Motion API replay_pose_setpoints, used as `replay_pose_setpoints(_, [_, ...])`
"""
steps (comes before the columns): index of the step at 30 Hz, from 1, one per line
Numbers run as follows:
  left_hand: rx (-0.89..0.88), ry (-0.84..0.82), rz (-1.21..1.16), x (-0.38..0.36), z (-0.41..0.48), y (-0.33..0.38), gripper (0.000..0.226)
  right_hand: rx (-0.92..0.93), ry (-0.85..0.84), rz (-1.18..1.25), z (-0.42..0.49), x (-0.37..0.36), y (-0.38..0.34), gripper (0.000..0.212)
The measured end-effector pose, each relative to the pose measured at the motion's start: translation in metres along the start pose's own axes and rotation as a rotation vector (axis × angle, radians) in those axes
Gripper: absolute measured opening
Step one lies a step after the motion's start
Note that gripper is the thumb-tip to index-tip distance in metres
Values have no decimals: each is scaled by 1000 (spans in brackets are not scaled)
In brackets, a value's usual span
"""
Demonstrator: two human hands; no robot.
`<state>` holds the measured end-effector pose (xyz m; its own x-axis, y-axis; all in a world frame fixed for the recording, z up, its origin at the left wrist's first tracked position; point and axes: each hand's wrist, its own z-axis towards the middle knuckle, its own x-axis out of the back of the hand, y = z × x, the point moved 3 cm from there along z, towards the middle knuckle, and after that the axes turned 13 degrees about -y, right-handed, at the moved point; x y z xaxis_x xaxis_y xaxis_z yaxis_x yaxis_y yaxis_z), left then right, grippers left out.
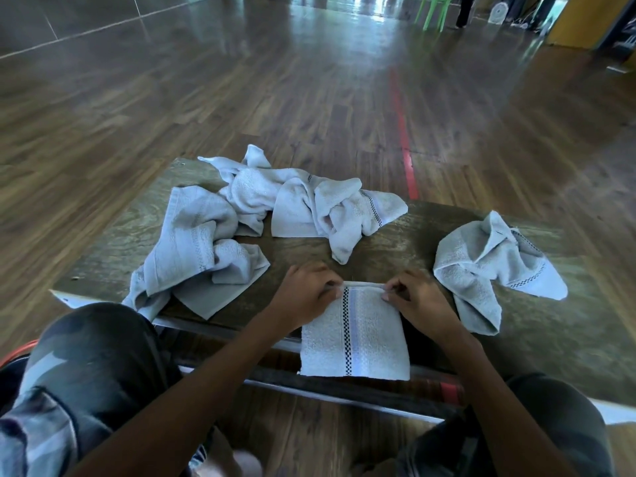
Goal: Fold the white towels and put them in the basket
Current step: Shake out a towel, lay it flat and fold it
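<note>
A white towel (356, 335) with a dark checked stripe lies flat at the near edge of the low wooden table (395, 246), its lower part hanging over the edge. My left hand (304, 290) pinches its far left corner. My right hand (418, 297) pinches its far right corner, with the far hem stretched between the two hands. Crumpled white towels lie on the table: one at the left (196, 249), a heap at the back (303, 201), one at the right (488, 266). No basket is in view.
My knees (93, 359) sit on either side below the table's near edge. A red-orange rim (15, 354) shows at the far left edge. Wooden floor with a red line (402, 132) stretches beyond; a green chair (433, 10) stands far back.
</note>
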<state>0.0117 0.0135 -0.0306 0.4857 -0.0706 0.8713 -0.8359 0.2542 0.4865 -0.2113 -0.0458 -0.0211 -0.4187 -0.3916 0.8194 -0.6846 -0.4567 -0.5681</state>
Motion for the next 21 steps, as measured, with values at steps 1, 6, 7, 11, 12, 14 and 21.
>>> replay_pose_setpoints(1, [11, 0, -11, 0, 2, -1, 19, 14, 6, -10, 0, 0, 0, 5])
replay_pose_setpoints(6, [24, -6, 21, 2, 9, 3, 8, 78, 24, 18, 1, -3, -1, 12])
replay_pose_setpoints(7, [24, -7, 34, 2, 10, 5, 9, 73, 45, 23, 1, -3, -1, 12])
replay_pose_setpoints(11, [-11, 0, 37, 4, 11, 4, 11, 78, 133, 17, 2, 2, -1, 11])
replay_pose_setpoints(12, [-6, -13, 35, 6, 11, 2, 12, 79, 136, 20, 3, 2, -1, 11])
replay_pose_setpoints(14, [11, -47, 44, 8, 11, -2, 14, 74, 135, 26, 4, 1, 0, 9])
replay_pose_setpoints(21, [42, 0, -7, 6, 14, -3, 10, 44, 135, 75, 7, -3, 3, 10])
